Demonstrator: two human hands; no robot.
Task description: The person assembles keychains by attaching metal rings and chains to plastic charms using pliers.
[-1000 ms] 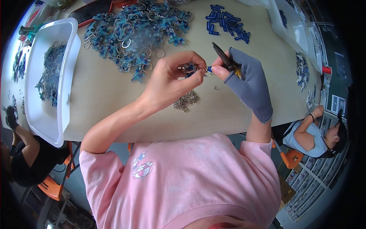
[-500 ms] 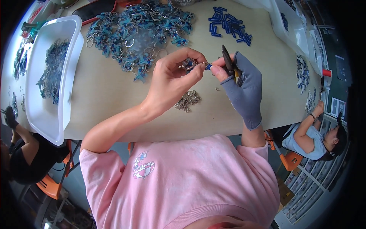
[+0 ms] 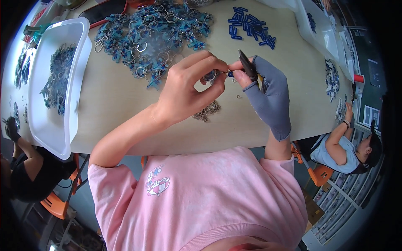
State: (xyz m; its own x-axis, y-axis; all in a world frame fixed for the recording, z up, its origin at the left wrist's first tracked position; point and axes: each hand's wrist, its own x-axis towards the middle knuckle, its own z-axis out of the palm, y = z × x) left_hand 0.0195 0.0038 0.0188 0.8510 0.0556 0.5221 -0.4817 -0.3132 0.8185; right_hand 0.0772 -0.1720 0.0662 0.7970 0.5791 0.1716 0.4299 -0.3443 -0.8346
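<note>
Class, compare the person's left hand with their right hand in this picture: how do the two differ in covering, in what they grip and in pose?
The left hand is bare; the right hand wears a grey fingerless glove. The left hand pinches a small keyring piece at its fingertips; the right hand grips dark pliers as well. The left hand reaches in from the left, the right hand from the right. Both meet above the tan table, fingertips almost touching.

the left hand (image 3: 186, 94) is pinching a small keychain piece (image 3: 211, 76) over the beige table (image 3: 125, 121), while the right hand (image 3: 268, 94), wearing a grey fingerless glove, is gripping dark pliers (image 3: 248, 65) against it. a little heap of metal chain bits (image 3: 206, 111) is lying just below. a white tray (image 3: 56, 83) is sitting at the left, beside a pile of blue keychains (image 3: 150, 33).
</note>
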